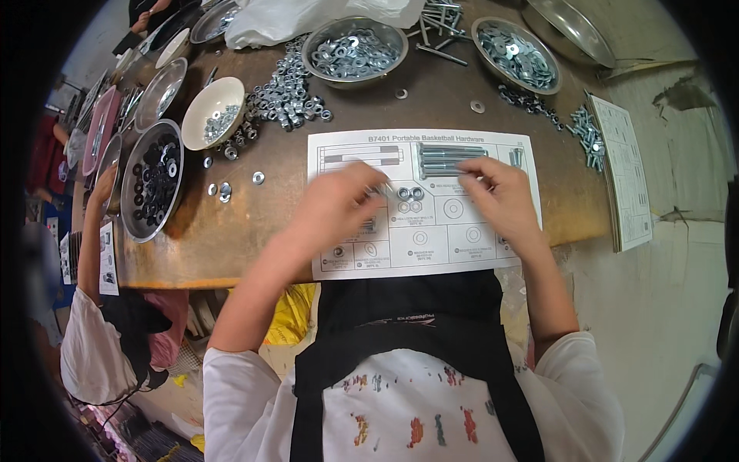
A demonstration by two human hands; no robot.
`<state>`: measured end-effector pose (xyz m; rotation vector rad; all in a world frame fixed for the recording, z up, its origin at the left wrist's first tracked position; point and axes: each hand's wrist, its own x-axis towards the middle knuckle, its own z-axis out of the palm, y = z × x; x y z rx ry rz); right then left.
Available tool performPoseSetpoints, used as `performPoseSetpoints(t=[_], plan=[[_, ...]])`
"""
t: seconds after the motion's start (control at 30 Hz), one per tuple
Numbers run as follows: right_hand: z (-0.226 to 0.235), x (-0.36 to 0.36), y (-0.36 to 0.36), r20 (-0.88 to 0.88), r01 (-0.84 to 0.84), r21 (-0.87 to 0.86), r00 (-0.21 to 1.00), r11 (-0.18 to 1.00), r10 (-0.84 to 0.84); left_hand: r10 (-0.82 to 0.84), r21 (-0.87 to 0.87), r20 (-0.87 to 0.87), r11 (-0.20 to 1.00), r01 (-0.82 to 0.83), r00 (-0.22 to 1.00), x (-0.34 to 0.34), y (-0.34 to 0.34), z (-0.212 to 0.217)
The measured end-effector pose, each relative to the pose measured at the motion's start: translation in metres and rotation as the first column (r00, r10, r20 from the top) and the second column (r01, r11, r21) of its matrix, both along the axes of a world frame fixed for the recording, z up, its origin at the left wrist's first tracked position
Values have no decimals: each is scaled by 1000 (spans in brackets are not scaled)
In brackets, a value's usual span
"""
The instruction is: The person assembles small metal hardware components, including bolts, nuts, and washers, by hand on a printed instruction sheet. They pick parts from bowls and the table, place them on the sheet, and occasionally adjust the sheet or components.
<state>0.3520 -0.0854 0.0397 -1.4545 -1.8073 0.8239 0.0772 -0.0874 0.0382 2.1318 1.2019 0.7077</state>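
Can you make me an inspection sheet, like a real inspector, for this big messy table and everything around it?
Surface: brown table, stained and worn.
Job's things: printed sheet with long bolts near its upper right and two nuts around the middle.
Clutter: steel bowl of washers, cream bowl, loose pile of nuts, white plastic bag.
Hands: left hand blurred beside the two nuts, grip unclear; right hand at the bolts' right end, grip unclear.
Cables: a thin dark strand at lower left may be a cord; cannot tell.
Surroundings: co-worker's arm at left; stack of sheets at right.
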Motion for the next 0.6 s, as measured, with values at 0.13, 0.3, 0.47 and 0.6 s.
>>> performPoseSetpoints(t=[0.13, 0.3, 0.47, 0.6], plan=[[-9, -14, -17, 4, -139, -12, 990, 990, 139, -118, 256, -317, 945, 204, 941, 34, -28, -20], [-16, -21, -32, 188, -265, -105, 941, 959, 281, -16, 335, -328, 933, 132, 945, 37, -30, -24], [-25, -34, -35, 260, -196, 29, 948, 980, 182, 99, 341, -276, 940, 2, 956, 30, -29, -20], [-33, -35, -28, 303, -179, 104, 943, 978, 140, 106, 343, -259, 939, -11, 960, 34, -21, -25]])
